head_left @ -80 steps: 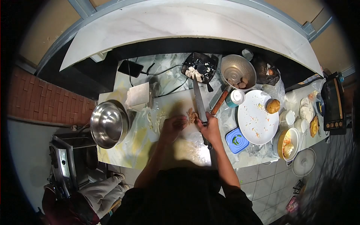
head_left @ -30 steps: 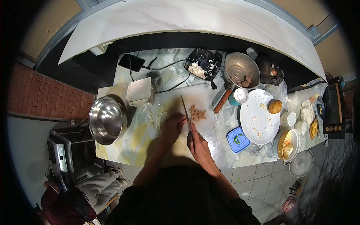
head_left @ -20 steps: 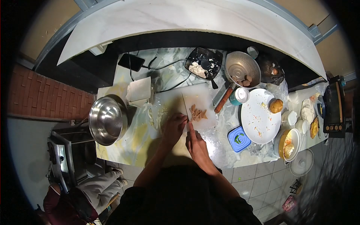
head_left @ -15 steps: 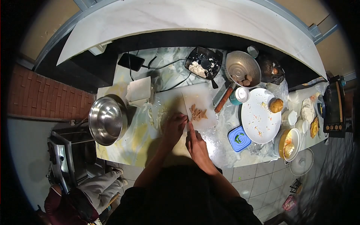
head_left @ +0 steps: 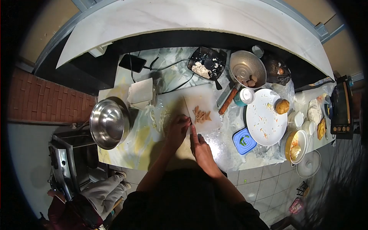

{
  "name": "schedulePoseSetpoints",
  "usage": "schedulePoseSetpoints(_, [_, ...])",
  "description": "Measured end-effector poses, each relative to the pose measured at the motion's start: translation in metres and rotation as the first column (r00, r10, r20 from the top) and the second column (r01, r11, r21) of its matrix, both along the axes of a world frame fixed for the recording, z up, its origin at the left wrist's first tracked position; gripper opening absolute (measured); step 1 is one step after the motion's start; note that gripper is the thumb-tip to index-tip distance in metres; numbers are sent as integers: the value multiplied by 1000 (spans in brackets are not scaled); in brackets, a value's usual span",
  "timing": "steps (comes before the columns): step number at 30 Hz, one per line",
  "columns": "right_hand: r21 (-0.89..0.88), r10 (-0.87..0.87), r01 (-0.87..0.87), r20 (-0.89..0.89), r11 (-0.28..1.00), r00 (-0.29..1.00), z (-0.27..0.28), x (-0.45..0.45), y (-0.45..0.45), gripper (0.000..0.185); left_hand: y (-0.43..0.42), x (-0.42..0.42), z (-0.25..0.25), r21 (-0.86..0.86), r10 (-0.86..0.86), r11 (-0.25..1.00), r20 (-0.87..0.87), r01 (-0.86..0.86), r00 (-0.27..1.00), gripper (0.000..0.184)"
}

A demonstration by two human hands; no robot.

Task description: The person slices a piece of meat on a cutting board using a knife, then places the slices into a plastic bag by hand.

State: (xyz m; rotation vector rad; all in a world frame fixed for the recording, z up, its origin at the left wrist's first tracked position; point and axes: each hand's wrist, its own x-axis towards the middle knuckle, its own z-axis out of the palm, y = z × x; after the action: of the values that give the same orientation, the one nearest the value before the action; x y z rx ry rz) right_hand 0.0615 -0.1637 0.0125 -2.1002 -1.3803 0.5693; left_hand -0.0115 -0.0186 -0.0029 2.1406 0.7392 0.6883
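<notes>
On a white cutting board (head_left: pixel 207 94) lies a small heap of light brown strips of food (head_left: pixel 201 114). My right hand (head_left: pixel 202 150) grips a knife (head_left: pixel 188 106), its index finger stretched along the top; the blade points away from me, left of the strips. Right beside it, my left hand (head_left: pixel 178 132) is closed in a pinch near the blade, and what its fingertips hold is too small to make out. Pale scraps (head_left: pixel 153 119) lie on the board's left side and the counter. The knife handle is hidden in my right hand.
A steel bowl (head_left: pixel 100 124) stands left. Behind are a black dish with white crumbs (head_left: pixel 215 71) and a hammered pan (head_left: pixel 239 63). At right are a white plate (head_left: pixel 260 119), a potato (head_left: pixel 282 106) and a blue lid (head_left: pixel 239 148). Someone in grey trousers (head_left: pixel 103 191) is at lower left.
Both hands stay almost in place at the knife; the view has shifted slightly. At lower left, the other person's hand now shows near the stove.
</notes>
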Motion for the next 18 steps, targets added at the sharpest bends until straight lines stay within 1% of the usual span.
schedulePoseSetpoints(2, [19,8,-8,20,1000,1000,0,1,1,85,1,0,-1,19,21,1000,-27,-21,999,19])
schedulePoseSetpoints(3, [-3,12,-12,10,1000,1000,1,2,0,85,1,-1,-1,20,21,1000,-28,-20,999,19])
schedulePoseSetpoints(5, [-22,15,-16,-2,1000,1000,5,4,-1,84,1,-1,-1,-63,21,998,-31,-23,999,19])
schedulePoseSetpoints(12, [61,-33,38,-77,997,996,15,8,-8,74,0,-1,0,-68,38,997,-41,-40,998,17])
schedulePoseSetpoints(13, [72,-41,48,-92,996,995,16,8,-8,73,0,-1,4,-64,35,997,-67,-40,997,17])
schedulePoseSetpoints(15, [50,-59,65,-110,997,992,14,8,-6,73,0,-2,7,-55,36,998,-93,-42,995,18])
schedulePoseSetpoints(17, [30,-74,78,-129,996,989,13,9,-3,74,2,-3,8,-111,-21,994,-81,12,996,20])
schedulePoseSetpoints(18, [43,-57,64,-140,997,989,14,11,-2,72,2,-4,6,-109,-18,994,-81,9,997,20])
